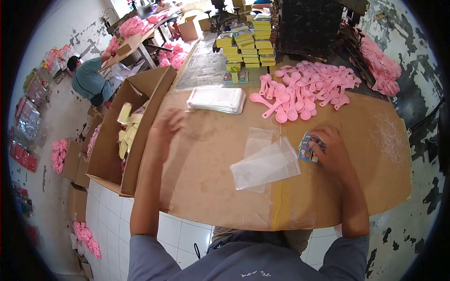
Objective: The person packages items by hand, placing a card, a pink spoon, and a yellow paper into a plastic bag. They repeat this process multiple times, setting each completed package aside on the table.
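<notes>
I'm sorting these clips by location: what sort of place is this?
Likely a small packing workshop: a heap of pink plastic spoons, thin clear plastic bags and tall stacks of yellow-sided printed bundles are in view.

1. I can pass over the brown cardboard tabletop [201, 159] between the left hand [169, 125] and the flat clear plastic bags [265, 166] to its right.
2. Left of that hand, the tall brown carton [149, 107] bars my sideways sweep.
3. Beyond the right hand [329, 147], heaped pink plastic scoops [300, 91] block me.
4. Right of it, bare cardboard lets me slide toward pale tangled strands [386, 136].
</notes>
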A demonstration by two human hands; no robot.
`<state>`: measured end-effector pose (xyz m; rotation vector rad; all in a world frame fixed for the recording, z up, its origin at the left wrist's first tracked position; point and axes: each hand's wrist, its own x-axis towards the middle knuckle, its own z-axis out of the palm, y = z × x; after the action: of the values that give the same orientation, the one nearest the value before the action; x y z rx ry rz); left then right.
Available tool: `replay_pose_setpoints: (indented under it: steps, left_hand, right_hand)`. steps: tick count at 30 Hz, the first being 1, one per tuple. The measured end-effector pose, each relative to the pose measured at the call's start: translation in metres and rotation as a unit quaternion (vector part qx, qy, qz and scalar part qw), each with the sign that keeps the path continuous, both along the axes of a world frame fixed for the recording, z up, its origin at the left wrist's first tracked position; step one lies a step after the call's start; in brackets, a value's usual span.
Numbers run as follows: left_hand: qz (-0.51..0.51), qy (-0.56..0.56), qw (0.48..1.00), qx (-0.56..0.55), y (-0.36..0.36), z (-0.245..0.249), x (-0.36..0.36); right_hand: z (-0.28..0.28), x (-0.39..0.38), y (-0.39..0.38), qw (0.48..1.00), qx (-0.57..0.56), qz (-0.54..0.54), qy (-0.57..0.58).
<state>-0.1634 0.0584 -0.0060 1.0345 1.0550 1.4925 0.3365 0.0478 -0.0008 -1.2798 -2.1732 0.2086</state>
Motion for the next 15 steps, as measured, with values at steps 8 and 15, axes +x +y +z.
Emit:
replay_pose_setpoints:
  steps: [8,15]
  left_hand:
    - [-0.096,0.593,0.795,0.085,-0.022,0.01,0.168]
    - [-0.085,0.542,0.825,0.137,-0.017,-0.024,0.185]
  right_hand:
    - [0.003,0.021,0.007,0.997,-0.069,0.009,-0.04]
    - [-0.004,0.022,0.017,0.975,-0.2,-0.012,0.092]
